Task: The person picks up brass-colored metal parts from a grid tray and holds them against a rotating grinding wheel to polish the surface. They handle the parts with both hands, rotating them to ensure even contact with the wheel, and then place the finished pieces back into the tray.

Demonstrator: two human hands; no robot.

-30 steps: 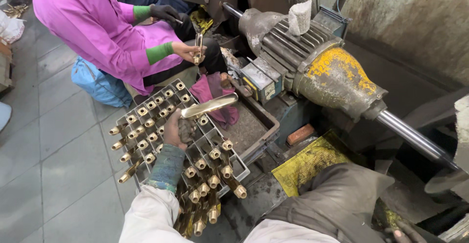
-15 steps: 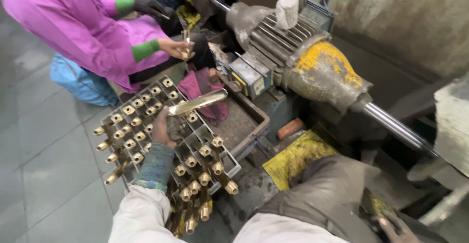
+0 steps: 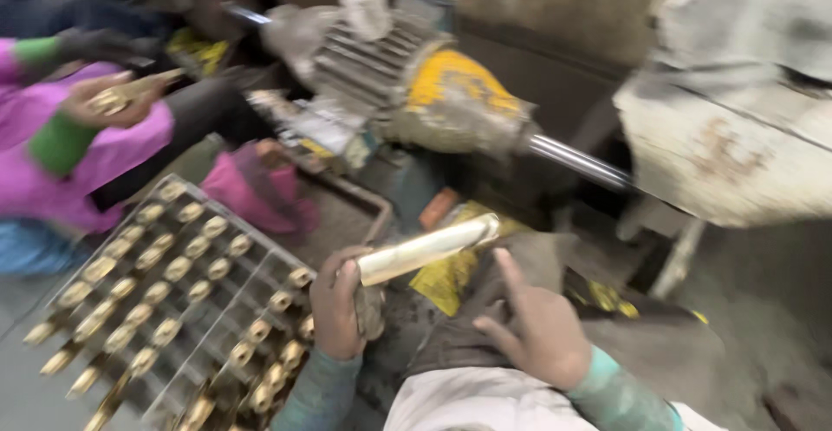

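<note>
While the view is blurred, a long pale brass-coloured metal tube [image 3: 429, 247] is gripped at its lower end by the left hand [image 3: 336, 303], just right of a grey metal rack of brass fittings [image 3: 173, 297]. Nothing is held by the right hand [image 3: 537, 331], its fingers loosely spread below the tube, near a yellow-capped electric motor [image 3: 442, 93].

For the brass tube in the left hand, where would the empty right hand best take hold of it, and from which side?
Probably the free far end of the brass tube. The left hand already covers the near end, and the tube slants up and away to the right, leaving that end bare. The right hand sits open just below it, so a grip coming up from underneath, fingers wrapping across the round shaft, looks shortest.
</note>
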